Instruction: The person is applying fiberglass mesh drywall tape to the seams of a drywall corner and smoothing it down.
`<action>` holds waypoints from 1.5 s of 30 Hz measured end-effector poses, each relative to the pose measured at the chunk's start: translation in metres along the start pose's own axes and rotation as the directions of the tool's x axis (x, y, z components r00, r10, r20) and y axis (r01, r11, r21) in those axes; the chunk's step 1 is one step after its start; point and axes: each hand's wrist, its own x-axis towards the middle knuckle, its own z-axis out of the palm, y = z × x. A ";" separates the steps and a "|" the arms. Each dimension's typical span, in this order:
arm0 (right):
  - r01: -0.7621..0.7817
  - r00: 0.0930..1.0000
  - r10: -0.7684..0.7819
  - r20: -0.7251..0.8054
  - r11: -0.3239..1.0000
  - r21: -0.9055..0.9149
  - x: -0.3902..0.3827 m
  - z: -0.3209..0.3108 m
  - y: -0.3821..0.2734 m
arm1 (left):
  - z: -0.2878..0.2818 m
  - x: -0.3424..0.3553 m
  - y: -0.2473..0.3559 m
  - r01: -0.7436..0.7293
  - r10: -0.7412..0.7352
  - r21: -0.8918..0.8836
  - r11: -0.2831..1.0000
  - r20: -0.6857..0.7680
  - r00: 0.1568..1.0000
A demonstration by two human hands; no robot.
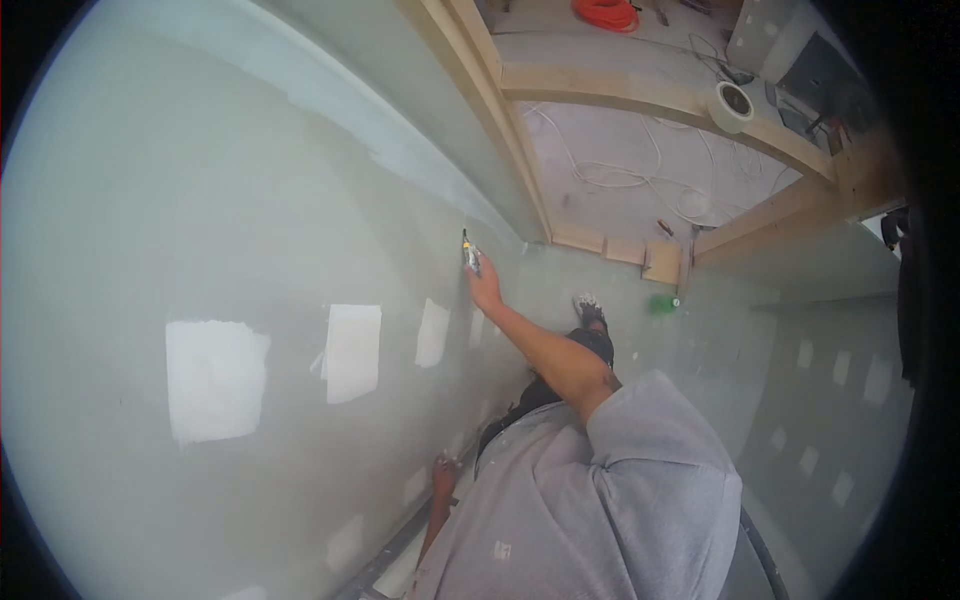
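Slim hand tool (471,256), yellow-banded: lies beyond the right hand (486,289), which closes round its handle; long axis points away from the body, beside grey-green wall (280,230). Left hand (445,474), farther off: grip unclear.

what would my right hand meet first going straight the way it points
Probably the grey-green wall, just ahead of the tool in the right hand; the gap, if any, is unclear.

Wall (260,240) blocks left half. Wooden rail (630,88) with tape roll (724,118) bars upper right; free room just below rail in frame.
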 end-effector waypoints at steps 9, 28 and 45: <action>-0.052 0.998 0.052 -0.039 0.999 0.017 0.018 0.003 0.005 | 0.003 0.034 -0.043 -0.067 0.080 0.404 0.912 -0.017 0.997; -0.012 0.997 0.006 -0.077 0.998 -0.069 0.024 0.013 -0.005 | -0.026 0.033 -0.063 -0.091 0.144 0.553 0.828 -0.052 0.988; 0.063 0.993 -0.084 -0.087 0.974 -0.219 0.071 -0.004 0.010 | -0.006 0.064 -0.042 -0.115 0.118 0.588 0.801 0.033 0.992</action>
